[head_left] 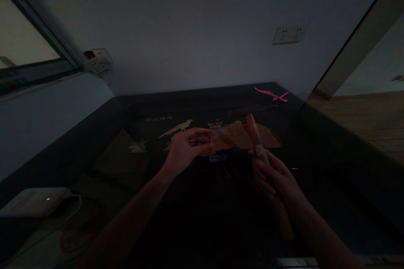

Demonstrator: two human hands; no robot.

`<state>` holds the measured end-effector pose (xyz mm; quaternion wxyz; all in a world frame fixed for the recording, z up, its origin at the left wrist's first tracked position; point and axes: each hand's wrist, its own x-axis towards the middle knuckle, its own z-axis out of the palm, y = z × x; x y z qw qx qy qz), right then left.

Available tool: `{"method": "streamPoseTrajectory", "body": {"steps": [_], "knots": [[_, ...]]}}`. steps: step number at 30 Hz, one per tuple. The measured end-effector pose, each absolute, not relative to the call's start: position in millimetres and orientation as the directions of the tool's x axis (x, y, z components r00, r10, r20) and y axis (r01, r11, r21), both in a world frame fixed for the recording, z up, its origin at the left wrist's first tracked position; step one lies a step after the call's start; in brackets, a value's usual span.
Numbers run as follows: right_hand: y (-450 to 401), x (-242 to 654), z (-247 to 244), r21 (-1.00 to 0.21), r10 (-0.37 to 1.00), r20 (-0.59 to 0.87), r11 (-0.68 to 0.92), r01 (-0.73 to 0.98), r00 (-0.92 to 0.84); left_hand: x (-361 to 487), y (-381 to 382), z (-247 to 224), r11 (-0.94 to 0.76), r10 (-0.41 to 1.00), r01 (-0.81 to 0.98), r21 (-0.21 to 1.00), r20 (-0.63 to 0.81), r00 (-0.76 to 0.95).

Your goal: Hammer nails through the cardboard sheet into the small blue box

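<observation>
In the head view, my left hand (192, 147) pinches the left end of a flat, brown-orange piece with dark dots (232, 135). My right hand (273, 172) is wrapped round a long, slim wooden stick (252, 128) with a small pale label. The stick stands at a slant, its top in front of the dotted piece and its lower end down past my wrist. A dark blue item with a white label (217, 158) shows just under the dotted piece; whether they are joined I cannot tell. Several thin pale lines, too dim to name, lie below it.
The dark tabletop (189, 105) bears a printed bird (179, 127) and runs back to the wall. A pink ribbon (273, 94) lies at the far right corner. At the left lies a white device (38, 201) with a cable. A wall socket (288, 34) is above.
</observation>
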<state>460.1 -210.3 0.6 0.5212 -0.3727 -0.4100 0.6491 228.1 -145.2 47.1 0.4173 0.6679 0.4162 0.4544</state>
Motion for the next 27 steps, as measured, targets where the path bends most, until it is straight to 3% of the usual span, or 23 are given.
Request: {"method": "streamPoseTrajectory", "body": {"steps": [7,11,16,27], "knots": [[-208.7,460.6,0.1,-0.922,0.982,-0.057,-0.12,-0.369,-0.179,227.8,-111.6,42.5,-0.449,0.893,0.223,0.865,0.443,0.078],[-207.4,460.7,-2.4,-0.922,0.984,-0.058,-0.118,-0.37,-0.168,235.7,-85.5,28.6,-0.391,0.918,0.263,0.882,0.395,0.038],[-207.9,461.0,-3.5,-0.922,0.986,-0.073,-0.124,-0.366,-0.15,239.5,-78.5,15.1,-0.432,0.899,0.391,0.813,0.422,0.115],[-208.9,460.8,-0.1,-0.926,0.98,-0.096,-0.152,-0.346,-0.173,238.2,-76.3,2.9,-0.442,0.893,0.449,0.777,0.428,0.139]]}}
